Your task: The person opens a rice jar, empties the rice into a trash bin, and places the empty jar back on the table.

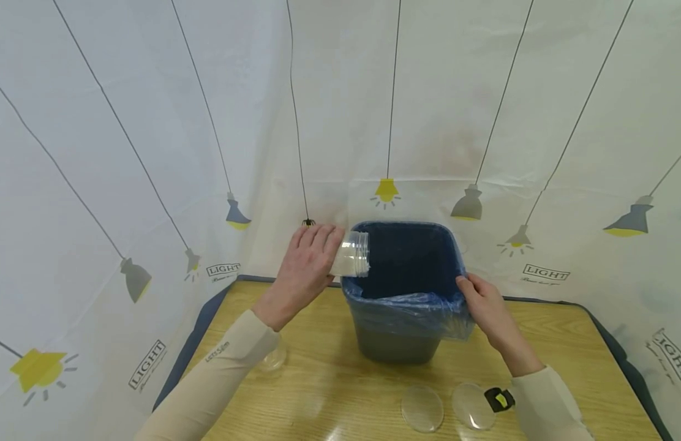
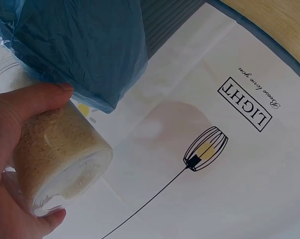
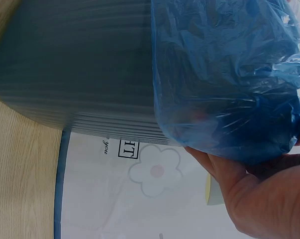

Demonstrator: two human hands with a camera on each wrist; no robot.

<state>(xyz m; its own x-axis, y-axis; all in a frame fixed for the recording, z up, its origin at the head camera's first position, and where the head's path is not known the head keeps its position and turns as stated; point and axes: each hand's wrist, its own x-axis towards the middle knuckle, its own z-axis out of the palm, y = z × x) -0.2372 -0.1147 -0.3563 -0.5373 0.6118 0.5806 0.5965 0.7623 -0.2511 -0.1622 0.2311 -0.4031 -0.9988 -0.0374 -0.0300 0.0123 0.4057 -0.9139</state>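
In the head view my left hand [image 1: 303, 269] grips a clear plastic jar [image 1: 351, 254], tipped on its side. Its threaded open mouth points over the left rim of a dark grey bin [image 1: 398, 343]. Beige, grain-like contents fill much of the jar [image 2: 65, 144] in the left wrist view; their exact kind is unclear. A blue plastic bag [image 1: 423, 306] lines the bin and folds over its rim. At the bin's right side my right hand [image 1: 486, 309] holds the rim through the bag [image 3: 214, 74], thumb on top. Deep shadow hides the bin's bottom.
Two clear round lids [image 1: 422, 408] lie on the wooden table [image 1: 318, 392] in front of the bin. A small black and yellow item [image 1: 500, 399] is by my right cuff. Another clear round container [image 1: 273, 358] sits beside my left forearm. Lamp-printed white sheeting [image 1: 340, 122] surrounds the table.
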